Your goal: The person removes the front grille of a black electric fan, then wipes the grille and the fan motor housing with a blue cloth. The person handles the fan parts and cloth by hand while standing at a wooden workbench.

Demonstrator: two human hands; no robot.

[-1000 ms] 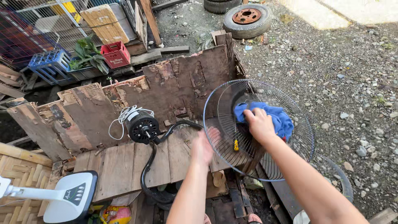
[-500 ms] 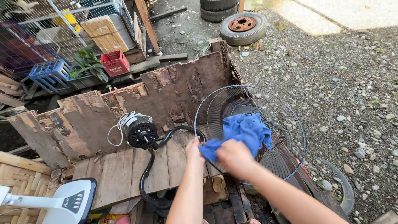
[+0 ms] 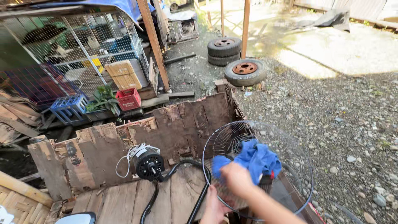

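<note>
Over the worn wooden bench [image 3: 124, 203], the right hand [image 3: 236, 177] reaches forward with its grip closed on a blue rag [image 3: 255, 157], pressing it against the wire fan guard [image 3: 224, 143]. Below, the left hand [image 3: 214, 205] clasps the guard's lower rim, holding it tilted at the bench's edge, near the black fan motor [image 3: 149, 165].

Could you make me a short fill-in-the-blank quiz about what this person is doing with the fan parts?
1. The right hand presses a ____ cloth against the wire fan guard.
2. The left hand grips the guard at its ____ rim.
3. The black fan motor lies on a ____ platform.
4. Behind the platform, a ____ crate sits beside a blue one.

Missing words: blue; lower; wooden; red
</note>
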